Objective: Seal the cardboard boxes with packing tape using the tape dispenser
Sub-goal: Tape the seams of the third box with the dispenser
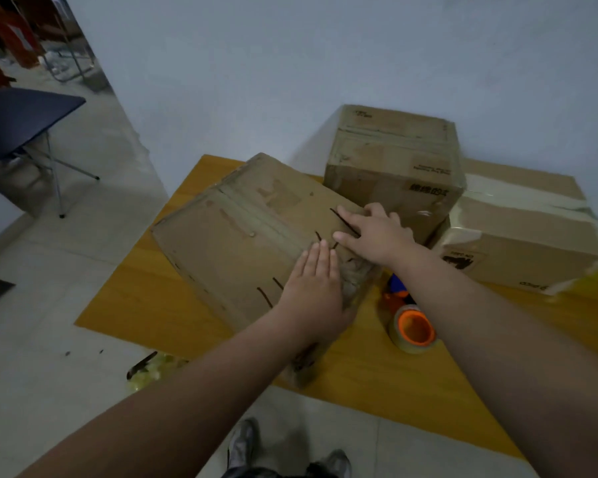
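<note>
The left hand (313,288) is laid flat, fingers straight, on the near cardboard box (239,229) on the counter (152,305). The right hand (377,236), fingers spread, is pressed at its 1 o'clock. A tape roll (413,327) is stood at the box's 4 o'clock, with the tape dispenser (396,288) partly hidden beyond. A taped box (394,160) is seen at 1 o'clock and a wider box (518,229) at 3 o'clock.

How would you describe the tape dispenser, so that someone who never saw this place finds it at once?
Find the yellow wooden surface by the pale wall. Just right of the nearest cardboard box on it lies the tape dispenser. Unlike the brown boxes around it, it is a clear tape roll on a bright orange core.
</note>
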Motion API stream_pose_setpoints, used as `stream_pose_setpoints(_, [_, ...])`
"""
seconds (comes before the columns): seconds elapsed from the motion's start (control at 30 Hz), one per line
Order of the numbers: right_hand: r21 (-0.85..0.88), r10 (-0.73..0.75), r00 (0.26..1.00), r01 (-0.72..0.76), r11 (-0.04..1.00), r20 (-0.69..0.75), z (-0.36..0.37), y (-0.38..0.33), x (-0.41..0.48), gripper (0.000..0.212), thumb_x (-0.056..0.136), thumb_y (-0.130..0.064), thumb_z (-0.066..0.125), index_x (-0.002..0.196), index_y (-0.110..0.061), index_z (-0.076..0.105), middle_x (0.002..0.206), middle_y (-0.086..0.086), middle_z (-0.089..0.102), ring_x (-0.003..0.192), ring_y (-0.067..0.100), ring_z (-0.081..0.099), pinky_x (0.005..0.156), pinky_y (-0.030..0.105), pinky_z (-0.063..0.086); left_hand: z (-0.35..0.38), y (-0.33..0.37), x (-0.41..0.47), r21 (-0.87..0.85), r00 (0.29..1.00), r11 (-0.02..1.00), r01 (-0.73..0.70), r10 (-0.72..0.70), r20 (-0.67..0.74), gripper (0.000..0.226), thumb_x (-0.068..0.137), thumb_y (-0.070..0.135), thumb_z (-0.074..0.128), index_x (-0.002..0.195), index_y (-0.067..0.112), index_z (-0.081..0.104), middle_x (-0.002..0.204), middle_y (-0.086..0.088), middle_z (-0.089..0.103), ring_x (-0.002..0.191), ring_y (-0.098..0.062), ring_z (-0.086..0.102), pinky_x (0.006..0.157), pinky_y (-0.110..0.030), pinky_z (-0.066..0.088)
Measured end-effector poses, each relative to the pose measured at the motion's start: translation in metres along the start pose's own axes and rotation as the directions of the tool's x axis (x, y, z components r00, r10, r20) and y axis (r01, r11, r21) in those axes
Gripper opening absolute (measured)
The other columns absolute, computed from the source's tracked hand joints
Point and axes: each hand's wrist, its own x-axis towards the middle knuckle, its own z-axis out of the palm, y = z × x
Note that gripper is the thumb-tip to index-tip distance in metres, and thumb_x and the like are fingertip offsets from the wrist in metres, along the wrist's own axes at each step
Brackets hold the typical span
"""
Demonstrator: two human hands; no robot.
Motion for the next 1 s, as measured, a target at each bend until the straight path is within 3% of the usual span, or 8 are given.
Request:
stream_pose_setpoints(0.13, [-0.032,-0.021,0.999,0.020,0.999,-0.032,0.007,-0.010,-0.004,0.057,0.092,-0.066,0.029,0.146,-0.050,0.017,0.152,0.006,0.021,0.132,0.037,0.026,0.100,0.052,0.031,-0.001,-0.018,-0.016,0.012,0.997,0.999,-0.046,0.047,-0.060,0.061,0.102,0.029,0.020,0.149,0.005,-0.010,0.157,-0.013,-0.014,0.145,-0.022,-0.012,0.117,-0.034,-0.010])
stream_pose_setpoints(0.3, [0.000,-0.073,0.997,0.073,0.997,-0.034,0.017,-0.025,-0.005,0.061,0.094,-0.064,0.028,0.149,-0.044,0.014,0.153,0.008,0.022,0.133,0.038,0.024,0.101,0.048,0.036,0.005,-0.059,-0.035,0.027,0.985,0.992,-0.127,0.129,-0.110,0.069,0.097,0.009,0.033,0.151,0.015,-0.010,0.158,-0.006,-0.014,0.145,-0.016,-0.011,0.111,-0.026,-0.014])
stream_pose_setpoints(0.47, [0.221,-0.058,0.998,0.064,0.973,-0.033,0.032,-0.058,-0.006,0.063,0.095,-0.060,0.031,0.151,-0.039,0.010,0.159,0.008,0.004,0.141,0.037,0.019,0.107,0.044,0.032,0.009,-0.113,-0.042,0.068,0.969,0.987,-0.148,0.158,-0.190,0.075,0.094,0.003,0.037,0.151,0.023,-0.009,0.159,-0.001,-0.011,0.145,-0.013,-0.009,0.112,-0.025,-0.012])
stream_pose_setpoints(0.7, [0.152,0.107,0.986,-0.087,0.985,-0.129,0.050,-0.118,0.005,0.065,0.098,-0.057,0.019,0.153,-0.029,-0.001,0.158,0.017,0.000,0.135,0.044,0.030,0.098,0.044,0.041,0.020,-0.173,-0.033,0.205,0.944,0.974,-0.101,0.159,-0.290,0.064,0.098,0.013,0.024,0.148,0.014,-0.015,0.159,-0.006,-0.010,0.146,-0.023,-0.008,0.118,-0.038,-0.005])
stream_pose_setpoints(0.8, [0.199,0.136,0.972,-0.097,0.975,-0.191,0.055,-0.124,0.005,0.065,0.098,-0.057,0.022,0.153,-0.029,0.003,0.159,0.015,0.005,0.136,0.040,0.030,0.098,0.042,0.042,0.021,-0.175,-0.027,0.139,0.927,0.985,-0.098,0.141,-0.346,0.062,0.091,0.013,0.015,0.151,0.009,0.001,0.159,-0.010,0.004,0.146,-0.027,0.001,0.117,-0.040,-0.004])
stream_pose_setpoints(0.93, [0.495,0.188,0.941,-0.025,0.869,-0.283,0.068,-0.095,-0.014,0.061,0.100,-0.050,0.027,0.153,-0.023,0.012,0.148,0.006,0.040,0.127,0.024,0.047,0.095,0.037,0.045,0.018,-0.158,-0.017,0.024,0.874,0.972,-0.233,0.221,-0.432,0.061,0.086,0.016,0.053,0.144,0.009,0.036,0.151,-0.010,0.033,0.143,-0.025,0.021,0.118,-0.038,0.004])
stream_pose_setpoints(1.0, [0.584,0.266,0.921,-0.053,0.810,-0.286,0.083,-0.069,-0.030,0.057,0.102,-0.047,0.025,0.152,-0.019,0.018,0.147,0.006,0.042,0.130,0.023,0.045,0.100,0.037,0.040,0.019,-0.137,-0.011,0.056,0.828,0.935,-0.351,0.338,-0.448,0.056,0.079,0.014,0.063,0.133,0.009,0.050,0.142,-0.010,0.047,0.136,-0.026,0.037,0.115,-0.039,0.015])
